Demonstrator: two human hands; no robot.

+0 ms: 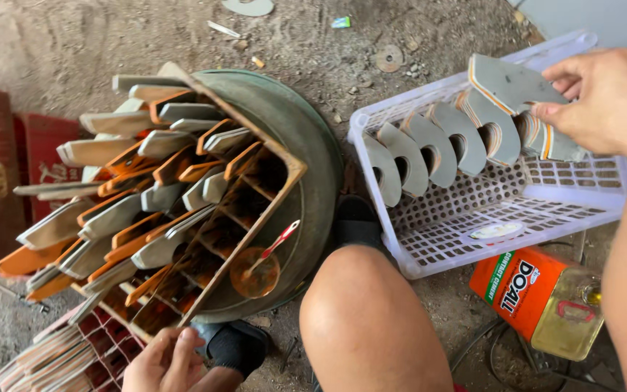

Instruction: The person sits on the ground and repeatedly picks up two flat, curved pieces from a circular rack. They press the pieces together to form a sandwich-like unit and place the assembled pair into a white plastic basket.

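Observation:
My right hand (604,98) is at the upper right, shut on a flat grey piece with an orange edge (506,83), held over a white perforated plastic basket (473,232). A row of several similar grey curved pieces (429,149) stands on edge inside the basket. My left hand (162,363) is at the bottom, fingers curled against the lower corner of a wooden grid rack (255,203). The rack leans in a round green metal basin (306,145) and holds several grey and orange pieces (125,210) in its slots.
A small round tin with a red-handled brush (259,268) sits in the basin. An orange and clear glue can (546,297) lies by the basket. My bare knee (368,319) is in front. Red crates (9,174) stand left; dirt ground with scraps lies behind.

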